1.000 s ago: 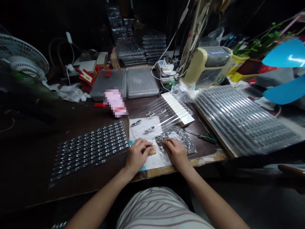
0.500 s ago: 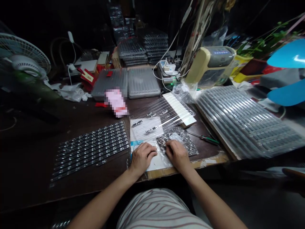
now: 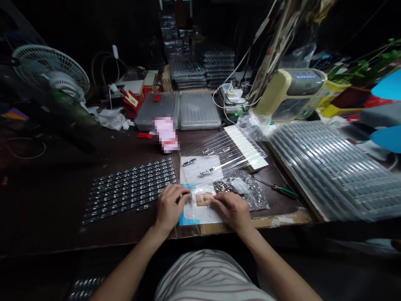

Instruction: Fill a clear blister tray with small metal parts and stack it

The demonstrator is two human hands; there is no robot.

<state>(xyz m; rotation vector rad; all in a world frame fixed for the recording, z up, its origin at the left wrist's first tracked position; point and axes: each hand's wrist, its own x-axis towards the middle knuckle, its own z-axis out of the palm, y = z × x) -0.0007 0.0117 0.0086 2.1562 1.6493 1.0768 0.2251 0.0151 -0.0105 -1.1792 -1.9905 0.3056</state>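
Note:
My left hand point(image 3: 169, 205) is closed in a pinch at the left of a small brown block point(image 3: 201, 200). Whatever its fingertips hold is too small to make out. My right hand point(image 3: 233, 208) pinches at the block's right edge, and its fingertips hide what they may grip. A tiny dark piece shows on the block, which rests on a white sheet point(image 3: 205, 217) with blue patches. Beside the right hand lies a clear bag of small metal parts point(image 3: 257, 194). Behind both hands, several loose metal pieces point(image 3: 206, 171) lie on a clear ribbed tray point(image 3: 216, 146).
Rows of dark strips with shiny metal parts point(image 3: 128, 188) lie on the left. A green-handled screwdriver point(image 3: 285, 191) sits right of the bag. Stacked clear trays point(image 3: 322, 163) fill the right side. A fan point(image 3: 52, 71) and a cream-coloured machine point(image 3: 290, 94) stand farther back.
My left hand has moved left, away from the block. My right hand has come off the metal parts in the bag to the block. The brown block now shows between them.

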